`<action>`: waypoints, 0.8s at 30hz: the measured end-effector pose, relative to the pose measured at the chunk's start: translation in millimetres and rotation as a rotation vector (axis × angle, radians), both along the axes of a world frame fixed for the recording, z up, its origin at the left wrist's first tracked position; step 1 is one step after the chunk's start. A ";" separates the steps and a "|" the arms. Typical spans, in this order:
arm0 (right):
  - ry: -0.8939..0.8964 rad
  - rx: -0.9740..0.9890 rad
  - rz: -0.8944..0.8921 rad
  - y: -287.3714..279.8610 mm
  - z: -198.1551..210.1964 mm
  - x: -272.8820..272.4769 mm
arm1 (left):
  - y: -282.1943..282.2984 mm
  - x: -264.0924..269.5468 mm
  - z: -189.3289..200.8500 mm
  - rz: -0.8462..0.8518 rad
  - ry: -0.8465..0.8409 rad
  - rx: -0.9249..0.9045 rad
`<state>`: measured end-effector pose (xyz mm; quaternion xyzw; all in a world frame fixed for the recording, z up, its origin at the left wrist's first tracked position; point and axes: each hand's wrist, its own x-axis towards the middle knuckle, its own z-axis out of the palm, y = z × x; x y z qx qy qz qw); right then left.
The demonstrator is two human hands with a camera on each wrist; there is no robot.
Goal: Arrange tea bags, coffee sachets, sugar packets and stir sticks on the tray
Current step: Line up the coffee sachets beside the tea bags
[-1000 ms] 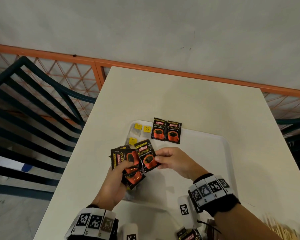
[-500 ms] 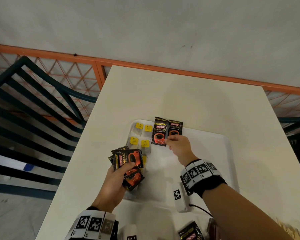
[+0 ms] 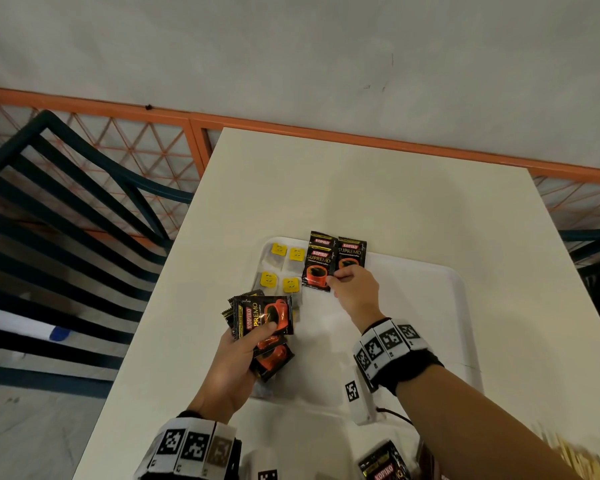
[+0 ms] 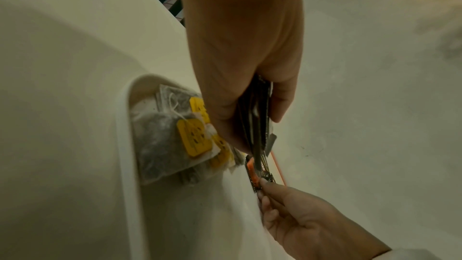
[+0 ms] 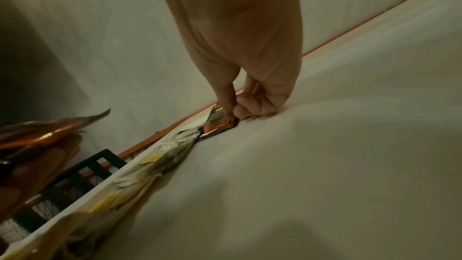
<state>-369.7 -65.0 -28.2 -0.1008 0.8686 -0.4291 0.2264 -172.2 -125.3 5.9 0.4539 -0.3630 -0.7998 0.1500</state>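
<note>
A white tray (image 3: 461, 306) lies on the white table (image 3: 343, 188). Several tea bags (image 3: 284, 268) with yellow tags fill its far left corner. Beside them lie black-and-orange coffee sachets (image 3: 352, 254) side by side. My right hand (image 3: 352, 289) pinches the near corner of one coffee sachet (image 3: 317, 268), laid over the left one of that row; the pinch shows in the right wrist view on the sachet (image 5: 220, 122). My left hand (image 3: 236, 368) grips a fanned stack of coffee sachets (image 3: 264, 315) above the tray's left edge, seen edge-on as the stack (image 4: 257, 118).
More coffee sachets (image 3: 383, 462) and blurred wooden stir sticks (image 3: 568, 459) lie at the table's near edge. A dark slatted chair (image 3: 66, 237) stands left of the table. An orange railing (image 3: 326, 129) runs behind it, against a grey wall.
My right hand drew one sachet from the stack in my left hand, carried it away from me and set it down on the row at the tray's far side. The left hand stayed put.
</note>
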 end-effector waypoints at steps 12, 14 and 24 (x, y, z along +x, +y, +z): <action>-0.179 -0.139 0.574 19.5 42.1 40.5 | 6.4 -4.9 2.8 -0.072 0.020 -0.076; -0.201 -0.191 0.634 23.1 46.0 44.1 | 7.2 -4.2 4.2 -0.088 0.033 -0.088; -0.199 -0.109 0.718 41.0 44.2 44.7 | 4.1 4.9 1.8 -0.032 0.071 -0.057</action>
